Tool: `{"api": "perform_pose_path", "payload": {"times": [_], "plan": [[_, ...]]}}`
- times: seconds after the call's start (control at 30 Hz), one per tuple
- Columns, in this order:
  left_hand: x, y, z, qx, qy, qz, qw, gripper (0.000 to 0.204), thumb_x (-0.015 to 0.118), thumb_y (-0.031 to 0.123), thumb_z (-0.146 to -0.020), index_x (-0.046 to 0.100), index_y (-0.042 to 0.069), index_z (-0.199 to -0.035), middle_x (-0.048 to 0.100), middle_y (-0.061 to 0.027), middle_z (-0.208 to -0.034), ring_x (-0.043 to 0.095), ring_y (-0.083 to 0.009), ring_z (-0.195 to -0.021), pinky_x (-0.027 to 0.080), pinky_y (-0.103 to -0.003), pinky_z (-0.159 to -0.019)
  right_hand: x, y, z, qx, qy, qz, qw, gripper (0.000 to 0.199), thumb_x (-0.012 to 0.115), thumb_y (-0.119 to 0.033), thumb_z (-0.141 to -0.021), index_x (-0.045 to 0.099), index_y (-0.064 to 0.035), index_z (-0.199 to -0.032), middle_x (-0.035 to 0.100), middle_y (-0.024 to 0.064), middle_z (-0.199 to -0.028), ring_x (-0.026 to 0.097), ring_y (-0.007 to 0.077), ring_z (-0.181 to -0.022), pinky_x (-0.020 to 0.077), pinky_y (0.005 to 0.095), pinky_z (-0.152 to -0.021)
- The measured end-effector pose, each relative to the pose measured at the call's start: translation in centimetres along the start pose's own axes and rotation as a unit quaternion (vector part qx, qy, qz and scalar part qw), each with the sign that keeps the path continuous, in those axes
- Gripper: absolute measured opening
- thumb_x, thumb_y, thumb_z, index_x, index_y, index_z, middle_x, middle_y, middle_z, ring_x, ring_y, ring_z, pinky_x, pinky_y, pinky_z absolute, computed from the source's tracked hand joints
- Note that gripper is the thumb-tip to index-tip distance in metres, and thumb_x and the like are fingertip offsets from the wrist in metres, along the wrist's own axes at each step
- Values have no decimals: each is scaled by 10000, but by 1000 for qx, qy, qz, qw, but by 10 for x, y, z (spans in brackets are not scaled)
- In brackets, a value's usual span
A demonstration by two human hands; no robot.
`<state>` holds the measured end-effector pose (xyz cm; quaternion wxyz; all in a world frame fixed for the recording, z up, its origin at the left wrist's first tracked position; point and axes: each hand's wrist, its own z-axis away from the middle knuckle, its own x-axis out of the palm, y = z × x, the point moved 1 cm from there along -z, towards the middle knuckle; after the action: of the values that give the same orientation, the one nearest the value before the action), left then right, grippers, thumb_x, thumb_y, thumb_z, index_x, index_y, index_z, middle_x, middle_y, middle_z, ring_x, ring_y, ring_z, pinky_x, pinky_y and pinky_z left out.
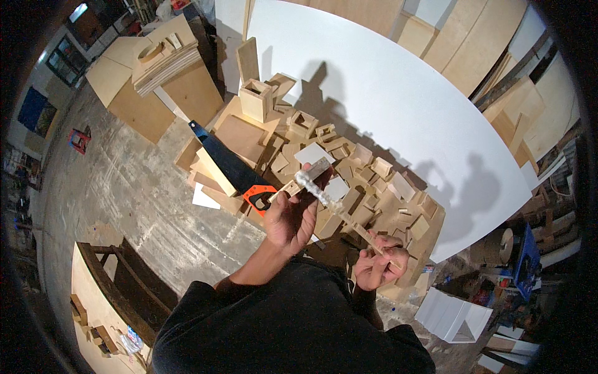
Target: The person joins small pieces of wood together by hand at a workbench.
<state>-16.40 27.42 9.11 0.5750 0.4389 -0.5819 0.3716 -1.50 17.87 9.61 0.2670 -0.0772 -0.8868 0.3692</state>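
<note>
The left hand (pixel 291 215) is closed around a small pale wooden block (pixel 298 182) with a grey upper face, held up over the pile of plywood offcuts and little open boxes (pixel 349 181) heaped on the floor. The right hand (pixel 378 263) is pinched shut on the near end of a thin pale wooden stick (pixel 355 224), whose far end is coated in a whitish, lumpy substance, perhaps glue, and meets the block at the left hand's fingertips.

The stick looks light and stiff but slender, so it would likely snap if bent; the bare end, where the right grip sits, seems the only clean place to take it, since the coated end is probably sticky. The block seems light and rigid, best gripped by its side faces.

A handsaw with a dark blade and orange handle (pixel 240 174) lies on the boards at the pile's left edge, just beyond the left hand. A large white panel (pixel 398 93) lies behind the pile.
</note>
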Motion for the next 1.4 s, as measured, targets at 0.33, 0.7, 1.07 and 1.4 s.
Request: {"api": "perform_pose_path", "payload": {"times": [0.33,0.7,1.07,1.4], "plan": [[-8,-1,1,87,135,-76,984,743,668,467,-839,419,-24,-1339,514,-212,-1296,581,-307,-1112,580,-352,-851,1,5,-1,-1,26,-19,999,149,585,-97,-926,521,-6,-1025,585,217,-1008,664,383,-946,609,321,-533],[2,-1,-2,78,94,-73,990,777,664,475,-843,401,-52,-1349,466,-243,-1361,519,-314,-1219,538,-354,-923,-4,10,-5,-47,8,-11,999,148,571,-39,-915,495,37,-1016,566,258,-1032,644,400,-980,634,354,-635],[2,5,-4,32,21,-16,999,870,724,372,-816,288,-88,-1412,365,-265,-1429,339,-305,-1364,242,-364,-1178,-17,16,-8,23,87,-170,981,211,525,-127,-968,466,45,-1076,565,248,-1056,642,353,-985,631,345,-718],[4,6,-4,1,-7,-68,998,992,805,369,-725,263,-74,-1428,375,-238,-1427,356,-301,-1352,254,-346,-1169,-2,19,-14,181,116,-208,954,231,473,-166,-1001,495,21,-1135,573,156,-1087,655,219,-935,602,246,-752]]}}
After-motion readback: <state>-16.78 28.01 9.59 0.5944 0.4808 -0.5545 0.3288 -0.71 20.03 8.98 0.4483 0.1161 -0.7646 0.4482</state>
